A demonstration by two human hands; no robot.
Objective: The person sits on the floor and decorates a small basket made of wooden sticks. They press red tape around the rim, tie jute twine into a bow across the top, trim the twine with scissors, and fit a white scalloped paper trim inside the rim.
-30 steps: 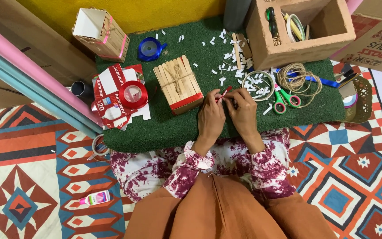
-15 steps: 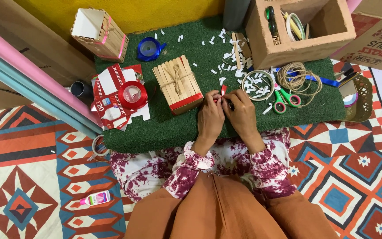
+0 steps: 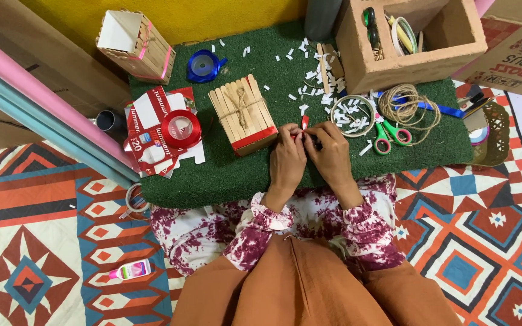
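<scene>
My left hand (image 3: 287, 158) and my right hand (image 3: 331, 154) meet over the green mat (image 3: 231, 181), fingertips pinched together on a small piece of red ribbon (image 3: 304, 123). Just left of them lies a box of wooden craft sticks (image 3: 243, 113), tied with twine and edged with a red band. A red ribbon spool (image 3: 180, 128) rests on torn red-and-white packaging further left.
On the mat: blue ribbon spool (image 3: 202, 65), white paper scraps (image 3: 315, 72), a ring (image 3: 352, 115), twine coil (image 3: 407, 107), green-handled scissors (image 3: 389, 134). A stick-and-paper box (image 3: 134, 45) and wooden organiser (image 3: 409, 39) stand at the back. Glue bottle (image 3: 130, 269) and tape roll (image 3: 133, 199) lie on the rug.
Both hands shifted slightly left and closer together, and the red ribbon piece now pokes up between the fingertips. Nothing else moved.
</scene>
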